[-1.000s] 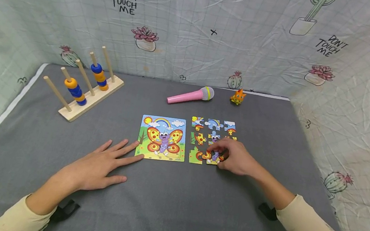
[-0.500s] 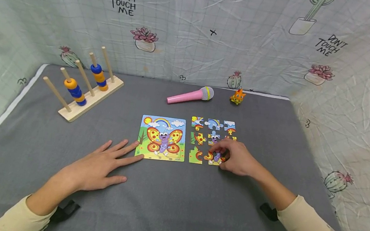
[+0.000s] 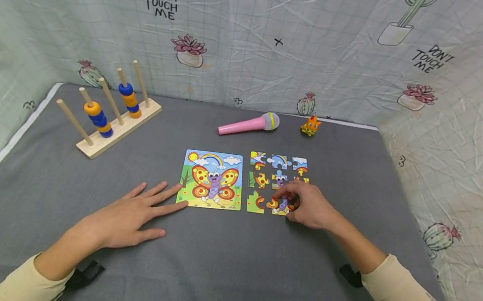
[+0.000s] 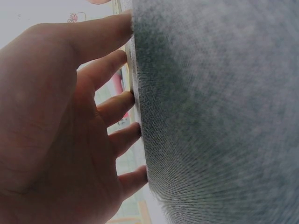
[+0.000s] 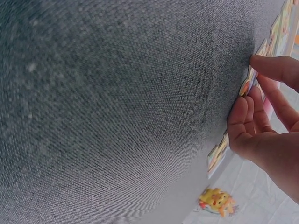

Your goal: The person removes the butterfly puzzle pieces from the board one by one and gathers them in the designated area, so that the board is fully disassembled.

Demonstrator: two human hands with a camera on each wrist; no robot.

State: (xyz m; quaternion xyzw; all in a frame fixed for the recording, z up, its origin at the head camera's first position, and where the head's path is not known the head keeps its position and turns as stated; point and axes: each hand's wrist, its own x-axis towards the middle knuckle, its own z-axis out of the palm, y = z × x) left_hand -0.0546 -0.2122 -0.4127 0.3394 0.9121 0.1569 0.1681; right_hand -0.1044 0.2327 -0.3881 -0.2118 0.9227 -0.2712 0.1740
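A square butterfly picture board (image 3: 208, 203) lies mid-table. My left hand (image 3: 127, 219) rests with fingers spread, two fingertips right at the board's left edge; the left wrist view shows its fingertips (image 4: 124, 100) against the grey cloth. To the board's right, cut butterfly puzzle pieces lie in rows, slightly apart. My right hand (image 3: 312, 205) pinches the bottom-middle puzzle piece (image 3: 278, 210) between thumb and index finger, its other fingers curled in. That hand partly covers the pieces at the right. In the right wrist view the thumb (image 5: 278, 70) meets the piece's edge, low over the cloth.
Behind the puzzle lie a pink toy microphone (image 3: 245, 125) and a small orange figure (image 3: 311, 126). At the back left stands a wooden peg rack (image 3: 100, 144) with blue and orange rings on two pegs. A printed cloth (image 3: 234, 68) hangs behind the table.
Since one second ago, my right hand has slid the bottom-middle puzzle piece slightly right, away from the corner piece at its left. Over the last half second it holds still. My left hand has not moved.
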